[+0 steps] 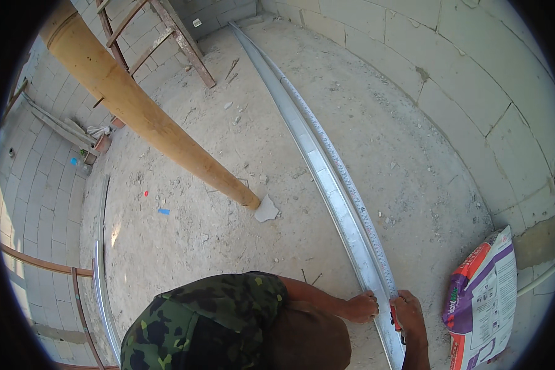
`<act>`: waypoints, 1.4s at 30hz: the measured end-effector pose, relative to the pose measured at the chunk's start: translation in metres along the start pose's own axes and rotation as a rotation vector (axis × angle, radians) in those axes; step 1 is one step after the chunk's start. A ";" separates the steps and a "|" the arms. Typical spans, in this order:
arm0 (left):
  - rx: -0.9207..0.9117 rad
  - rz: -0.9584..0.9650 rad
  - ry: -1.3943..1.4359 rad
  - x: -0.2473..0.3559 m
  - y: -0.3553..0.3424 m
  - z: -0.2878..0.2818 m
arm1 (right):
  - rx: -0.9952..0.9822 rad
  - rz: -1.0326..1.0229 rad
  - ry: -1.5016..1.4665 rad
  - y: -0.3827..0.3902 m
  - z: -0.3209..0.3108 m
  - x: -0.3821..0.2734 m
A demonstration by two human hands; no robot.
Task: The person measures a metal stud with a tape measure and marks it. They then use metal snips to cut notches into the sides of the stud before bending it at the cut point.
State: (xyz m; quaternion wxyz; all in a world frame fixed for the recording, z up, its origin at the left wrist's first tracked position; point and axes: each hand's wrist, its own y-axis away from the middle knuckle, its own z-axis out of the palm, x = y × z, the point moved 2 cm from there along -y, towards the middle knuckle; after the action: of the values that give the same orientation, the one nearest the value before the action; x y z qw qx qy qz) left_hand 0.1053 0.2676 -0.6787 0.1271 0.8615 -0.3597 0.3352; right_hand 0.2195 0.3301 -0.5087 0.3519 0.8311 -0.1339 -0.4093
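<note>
Metal channel (pixel 336 191) lies along the floor (pixel 216 246). Left of it, a bamboo pole (pixel 142 117) slants down to a white chunk (pixel 267 210), near a brown ladder (pixel 188 49). At the channel's edge, the left hand (pixel 362 306) curls its fingers, hold unclear; the right hand (pixel 408 311) wraps its fingers round a red tool (pixel 394 319) beside a marked tape (pixel 352 192). Right of the channel slumps a bag (pixel 482 302).

Place: apparently a building under construction. Unplastered block wall (pixel 462 92) stands right of and beyond the right hand's fingers (pixel 407 301); rough, debris-strewn concrete floor (pixel 197 240) spreads left of them. A thick bamboo pole (pixel 157 126) stands ahead-left, a wooden ladder-like frame (pixel 187 49) farther off; a metal channel (pixel 330 185) runs ahead from near them; a printed sack (pixel 493 296) sits near, rightward.
</note>
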 end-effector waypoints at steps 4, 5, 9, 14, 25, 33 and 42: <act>0.165 -0.008 0.092 -0.013 0.008 0.022 | -0.079 -0.072 -0.014 -0.021 0.033 -0.038; 0.206 0.015 0.057 -0.017 0.009 0.026 | -0.081 -0.106 -0.042 -0.034 0.044 -0.034; 0.394 0.079 0.064 -0.004 0.005 0.017 | -0.089 -0.106 -0.048 -0.037 0.051 -0.053; 0.171 0.014 0.048 -0.003 0.000 0.016 | -0.137 -0.087 -0.020 -0.073 0.065 -0.069; 0.252 0.100 -0.168 -0.028 0.018 0.062 | -0.141 -0.117 -0.024 -0.086 0.115 -0.123; 0.605 0.182 0.175 -0.003 0.014 0.026 | -0.301 -0.116 -0.187 -0.076 0.112 -0.147; 0.332 0.137 -0.121 -0.017 0.000 0.048 | -0.078 -0.131 0.088 -0.067 0.087 -0.141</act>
State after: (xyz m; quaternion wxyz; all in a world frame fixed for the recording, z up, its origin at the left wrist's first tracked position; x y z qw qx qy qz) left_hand 0.1198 0.2542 -0.7261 -0.0618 0.8626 -0.3641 0.3456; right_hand 0.0591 0.4088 -0.5092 0.3622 0.8409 -0.0476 -0.3993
